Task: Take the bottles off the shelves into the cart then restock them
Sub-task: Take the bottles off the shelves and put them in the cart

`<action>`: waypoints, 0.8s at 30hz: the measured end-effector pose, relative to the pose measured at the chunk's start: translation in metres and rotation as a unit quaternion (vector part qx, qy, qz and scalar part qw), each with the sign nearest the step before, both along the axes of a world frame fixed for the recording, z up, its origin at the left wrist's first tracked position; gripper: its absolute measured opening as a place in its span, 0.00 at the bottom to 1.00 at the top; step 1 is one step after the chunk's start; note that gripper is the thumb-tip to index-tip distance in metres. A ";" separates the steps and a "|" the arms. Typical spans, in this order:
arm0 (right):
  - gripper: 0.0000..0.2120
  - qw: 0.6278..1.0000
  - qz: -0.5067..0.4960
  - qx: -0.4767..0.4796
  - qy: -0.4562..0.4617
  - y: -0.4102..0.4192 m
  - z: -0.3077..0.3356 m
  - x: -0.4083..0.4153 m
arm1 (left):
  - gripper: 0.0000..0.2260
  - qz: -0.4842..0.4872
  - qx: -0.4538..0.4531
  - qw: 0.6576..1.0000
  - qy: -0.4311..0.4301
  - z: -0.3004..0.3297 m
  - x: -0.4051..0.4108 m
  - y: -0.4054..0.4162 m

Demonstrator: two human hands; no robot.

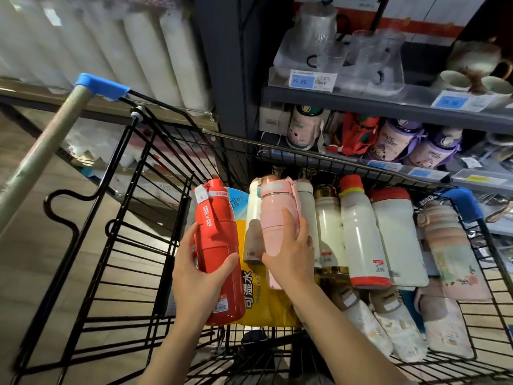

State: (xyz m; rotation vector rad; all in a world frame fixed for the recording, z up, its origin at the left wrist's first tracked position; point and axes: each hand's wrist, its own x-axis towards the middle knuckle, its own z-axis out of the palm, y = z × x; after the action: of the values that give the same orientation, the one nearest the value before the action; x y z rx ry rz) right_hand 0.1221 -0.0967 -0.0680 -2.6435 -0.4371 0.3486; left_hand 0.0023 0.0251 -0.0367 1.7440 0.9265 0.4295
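Note:
My left hand (201,269) grips a tall red bottle (215,232) with a white strap, held over the left part of the black wire cart (130,245). My right hand (290,251) grips a pink bottle (277,218) beside it, above a yellow package (255,301). Several white bottles (361,240) with red or cream caps lie side by side in the cart to the right, and several pastel patterned bottles (449,251) lie along its right side and near edge. More bottles in purple and red covers (394,140) stand on the shelf beyond the cart.
The dark shelf unit (333,98) rises right behind the cart, with glassware (361,54) and ceramic cups (472,76) on the upper level. The cart handle (47,151) with blue corners runs at the left. White rolled goods (111,45) fill the far left; wooden floor lies below.

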 end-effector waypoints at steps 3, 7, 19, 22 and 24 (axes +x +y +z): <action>0.45 1.000 0.007 0.006 -0.006 -0.001 0.001 -0.003 | 0.41 -0.002 0.001 1.000 0.004 -0.001 -0.001 0.000; 0.41 0.998 0.009 0.056 -0.035 0.000 0.002 -0.007 | 0.41 -0.009 0.003 1.000 -0.006 -0.001 -0.002 0.001; 0.51 0.998 -0.041 0.017 0.055 0.010 0.006 0.006 | 0.37 -0.016 0.001 0.999 -0.051 -0.003 -0.011 -0.006; 0.48 0.997 -0.045 0.030 0.052 0.011 0.009 0.006 | 0.38 -0.024 0.003 0.998 -0.057 0.001 -0.010 -0.009; 0.47 0.998 -0.034 0.044 0.035 0.008 0.015 0.005 | 0.38 -0.024 0.017 0.998 -0.063 0.005 -0.009 -0.013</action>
State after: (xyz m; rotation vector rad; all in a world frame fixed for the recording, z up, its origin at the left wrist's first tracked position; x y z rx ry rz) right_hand 0.1276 -0.0892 -0.0532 -2.5458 -0.3306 0.3912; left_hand -0.0065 0.0123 -0.0313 1.7444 0.7895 0.5209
